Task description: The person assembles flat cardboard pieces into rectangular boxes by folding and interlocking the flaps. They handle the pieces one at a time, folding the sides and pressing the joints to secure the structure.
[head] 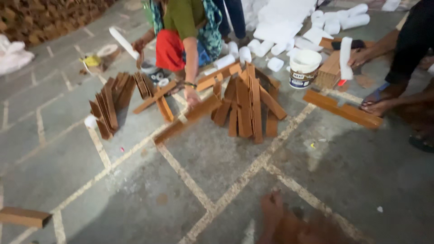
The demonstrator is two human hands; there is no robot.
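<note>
Only one of the wearer's hands [272, 212] shows, blurred at the bottom edge over the grey stone floor [135, 199]; which hand it is, and whether clenched or loose, cannot be told. The nearest pile of long brown cardboard strips [246, 106] lies well ahead, long axes running away from it.

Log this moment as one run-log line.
hand: blurred, low over floor, holds nothing visible | nearest: plank pile | co-worker hand on plank | bucket behind pile
</note>
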